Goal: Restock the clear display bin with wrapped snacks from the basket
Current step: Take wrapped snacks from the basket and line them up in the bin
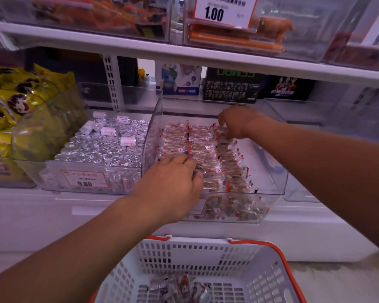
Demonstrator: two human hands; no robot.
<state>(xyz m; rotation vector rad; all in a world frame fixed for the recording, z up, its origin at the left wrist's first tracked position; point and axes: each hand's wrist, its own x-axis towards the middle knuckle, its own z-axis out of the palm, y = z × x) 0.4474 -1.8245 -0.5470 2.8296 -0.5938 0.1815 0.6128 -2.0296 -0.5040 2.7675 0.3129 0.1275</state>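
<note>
now both hands are in the bin (269, 194) — left hand (173, 184) curled over the near rows of snacks (197, 147), right hand (234, 121) pinching a packet at the back. three rows look nearly full, the right strip bare. only a few packets are left in the basket (206, 254) — nearly done.

The basket (208, 267) is white with an orange rim and a grid of slots. The wrapped snacks (208, 154) under the fingers (190, 165) are tan in clear film with red and black ends. Left of the fingers lie silver foil rolls (101, 147), some white-labelled, and yellow bags (11, 101) with dark print. The price tag (224, 10) is white, edged orange.
</note>
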